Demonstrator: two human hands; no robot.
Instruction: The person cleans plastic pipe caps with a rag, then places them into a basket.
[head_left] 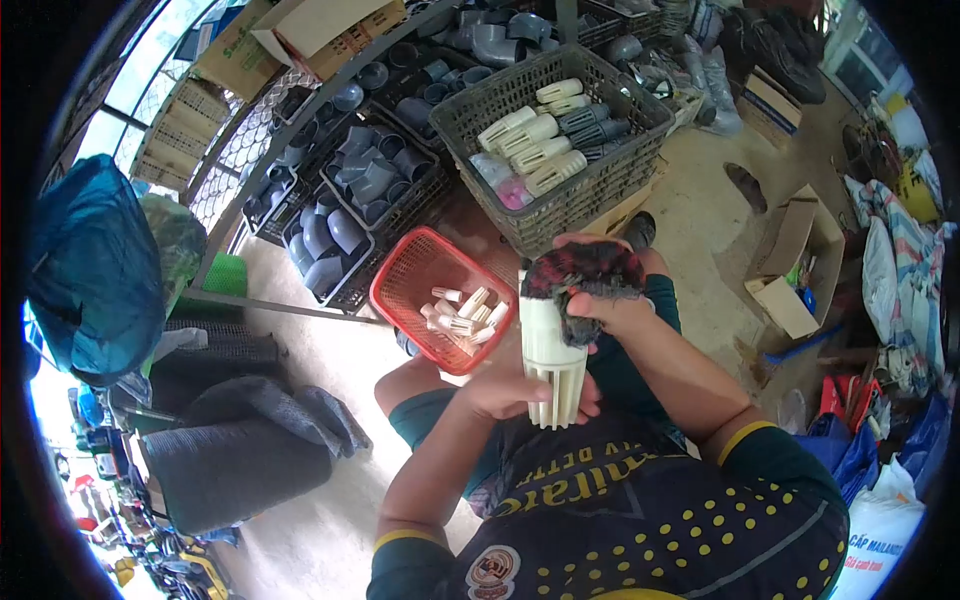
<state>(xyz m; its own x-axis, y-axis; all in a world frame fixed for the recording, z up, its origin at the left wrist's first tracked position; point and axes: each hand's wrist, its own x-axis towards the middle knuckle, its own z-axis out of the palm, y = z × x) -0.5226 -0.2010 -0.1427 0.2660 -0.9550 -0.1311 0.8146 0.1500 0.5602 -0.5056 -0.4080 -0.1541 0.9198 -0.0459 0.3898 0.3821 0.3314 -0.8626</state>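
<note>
Over my lap I hold a large cream plastic foot valve (545, 335) upright, its slotted strainer end pointing down. My left hand (505, 392) is closed around the slotted lower part, with fingertips showing on the far side. A dark rag with red patches (580, 275) is bunched in my right hand (612, 308) and pressed against the upper end of the foot valve, hiding part of it. Just left of my hands is a red plastic basket (395, 270) with several small cream slotted fittings (470, 312) lying in it.
A dark crate (550, 215) ahead holds several cream and grey slotted valves (540, 140). Black crates (345, 290) of grey pipe fittings (375, 175) stand to its left. A rolled dark mesh (235, 460) lies at left; an open cardboard box (800, 255) sits on the floor at right.
</note>
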